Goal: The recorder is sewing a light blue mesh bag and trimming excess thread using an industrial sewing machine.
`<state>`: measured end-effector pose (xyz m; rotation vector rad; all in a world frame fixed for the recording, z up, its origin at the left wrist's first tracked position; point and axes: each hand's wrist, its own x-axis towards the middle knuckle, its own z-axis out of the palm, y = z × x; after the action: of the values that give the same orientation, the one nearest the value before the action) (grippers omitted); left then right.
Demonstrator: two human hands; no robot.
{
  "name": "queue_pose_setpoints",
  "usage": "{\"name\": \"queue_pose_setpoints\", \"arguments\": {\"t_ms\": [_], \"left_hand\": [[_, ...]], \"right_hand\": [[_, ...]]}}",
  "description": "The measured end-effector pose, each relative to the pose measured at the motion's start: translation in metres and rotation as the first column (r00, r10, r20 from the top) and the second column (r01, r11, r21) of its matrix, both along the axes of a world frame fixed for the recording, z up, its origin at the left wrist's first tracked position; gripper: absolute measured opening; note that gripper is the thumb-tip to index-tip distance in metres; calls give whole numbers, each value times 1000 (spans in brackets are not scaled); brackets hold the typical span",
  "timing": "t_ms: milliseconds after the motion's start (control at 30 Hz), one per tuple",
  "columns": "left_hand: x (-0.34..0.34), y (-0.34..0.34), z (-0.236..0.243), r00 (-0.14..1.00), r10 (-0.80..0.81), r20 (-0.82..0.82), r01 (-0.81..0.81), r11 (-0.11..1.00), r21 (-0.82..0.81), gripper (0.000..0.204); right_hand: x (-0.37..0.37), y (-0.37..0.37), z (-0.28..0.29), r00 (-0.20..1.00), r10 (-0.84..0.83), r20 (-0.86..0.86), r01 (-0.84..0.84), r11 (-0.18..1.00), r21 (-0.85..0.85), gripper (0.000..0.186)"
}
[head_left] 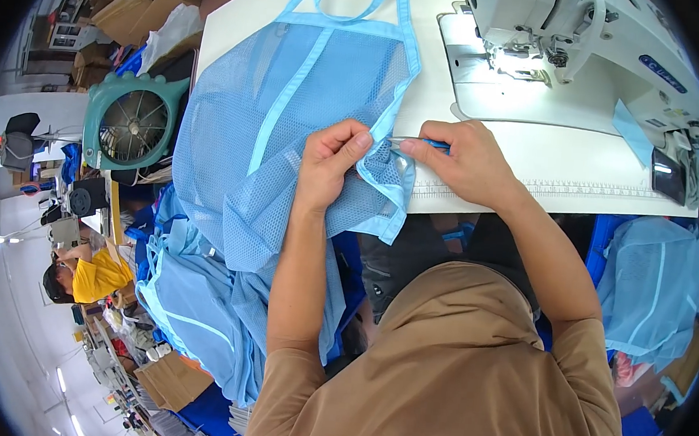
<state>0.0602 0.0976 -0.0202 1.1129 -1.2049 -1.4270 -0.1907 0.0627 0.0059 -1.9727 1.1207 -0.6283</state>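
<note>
Right now I am busy with the trimming step on the blue mesh bag [292,109], which lies spread over the white sewing table [532,158] in the centre and upper left of the frame, with its lower part hanging over the table edge toward my lap. My left hand [329,164] is clenched on the light blue binding at the bag's right edge, pinching the fabric between thumb and fingers so that the edge stands up a little. My right hand [459,157] is closed around a small blue-handled tool [429,143], which looks like a thread snip, and its tip points left and comes very near to my left thumb. I cannot see the blades themselves clearly, so I cannot tell if they are touching a thread or only close to it. I judge that the next move calls for a steady pinch with the left hand and a very small, exact cut with the right one, close to the binding but not into the mesh. The sewing machine [573,39] stands at the upper right, well apart from both hands. More blue bags [197,313] are piled at the lower left, and another heap [652,288] is at the right.
</note>
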Motion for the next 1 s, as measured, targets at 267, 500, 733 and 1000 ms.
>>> {"name": "queue_pose_setpoints", "arguments": {"t_ms": [267, 500, 733, 1000], "left_hand": [[0, 1, -5, 1000, -2, 22, 2, 1000, -22, 18], [-5, 2, 0, 998, 29, 50, -25, 997, -78, 20], [-6, 3, 2, 998, 46, 52, -42, 997, -71, 19], [-1, 1, -1, 1000, 6, 17, -6, 999, -42, 17]], "right_hand": [[3, 0, 0, 1000, 9, 16, -9, 1000, 29, 57], [3, -4, -5, 999, 31, 26, -30, 998, -55, 56], [5, -15, -3, 996, 85, 30, -83, 995, -51, 50], [2, -31, -18, 958, 229, 170, -209, 969, -131, 44]]}}
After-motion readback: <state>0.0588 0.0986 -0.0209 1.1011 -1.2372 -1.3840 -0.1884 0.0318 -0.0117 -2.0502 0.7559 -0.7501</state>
